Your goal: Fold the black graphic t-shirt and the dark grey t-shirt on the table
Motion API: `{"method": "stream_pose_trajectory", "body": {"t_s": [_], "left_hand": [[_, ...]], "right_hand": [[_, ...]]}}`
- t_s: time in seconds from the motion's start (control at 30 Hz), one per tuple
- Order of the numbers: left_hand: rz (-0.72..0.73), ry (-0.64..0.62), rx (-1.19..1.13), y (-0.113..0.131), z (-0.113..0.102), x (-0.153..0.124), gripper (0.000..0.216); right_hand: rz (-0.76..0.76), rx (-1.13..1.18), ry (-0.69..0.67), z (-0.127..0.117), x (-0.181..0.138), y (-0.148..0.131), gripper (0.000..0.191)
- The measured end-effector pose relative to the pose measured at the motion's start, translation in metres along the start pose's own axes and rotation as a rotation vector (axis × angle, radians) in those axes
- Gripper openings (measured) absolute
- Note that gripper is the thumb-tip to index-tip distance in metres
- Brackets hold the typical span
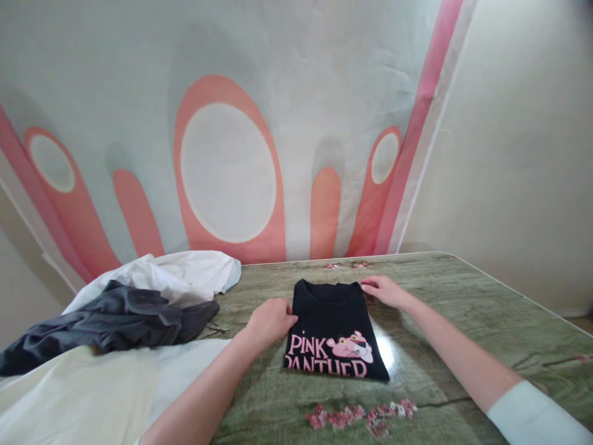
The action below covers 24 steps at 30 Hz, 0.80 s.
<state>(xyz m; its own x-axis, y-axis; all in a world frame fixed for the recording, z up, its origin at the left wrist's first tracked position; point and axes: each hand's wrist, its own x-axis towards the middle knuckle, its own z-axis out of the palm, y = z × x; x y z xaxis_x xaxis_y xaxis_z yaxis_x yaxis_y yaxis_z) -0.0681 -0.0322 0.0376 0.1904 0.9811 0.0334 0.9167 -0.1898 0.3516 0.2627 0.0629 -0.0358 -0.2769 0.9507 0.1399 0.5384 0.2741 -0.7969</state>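
Observation:
A black T-shirt (331, 315), folded into a neat rectangle, lies flat on the table with its neckline at the far side. Pink "Pink Panther" lettering and a pink cartoon head show on its near half. Curled at the shirt's left edge, my left hand (272, 319) pinches the fabric between thumb and fingers. My right hand (383, 291) has its fingertips closed on the far right corner, near the shoulder. The fold underneath is hidden.
To the left lie crumpled clothes: a white garment (185, 275) at the back, a dark grey one (115, 318) over it, and a cream one (78, 395) nearer me. The wood-patterned table (454, 309) meets a wall with a printed hanging (296, 123) behind.

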Motion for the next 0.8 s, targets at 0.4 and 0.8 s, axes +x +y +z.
{"method": "stream_pose_trajectory", "body": {"t_s": [0.4, 0.8], "left_hand": [[0.06, 0.23, -0.189, -0.026, 0.054, 0.091, 0.021], [0.069, 0.291, -0.189, -0.03, 0.058, 0.086, 0.015]], "right_hand": [[-0.037, -0.077, 0.119, 0.013, 0.002, 0.004, 0.021], [-0.156, -0.294, 0.133, 0.023, -0.005, 0.003, 0.025]]}}
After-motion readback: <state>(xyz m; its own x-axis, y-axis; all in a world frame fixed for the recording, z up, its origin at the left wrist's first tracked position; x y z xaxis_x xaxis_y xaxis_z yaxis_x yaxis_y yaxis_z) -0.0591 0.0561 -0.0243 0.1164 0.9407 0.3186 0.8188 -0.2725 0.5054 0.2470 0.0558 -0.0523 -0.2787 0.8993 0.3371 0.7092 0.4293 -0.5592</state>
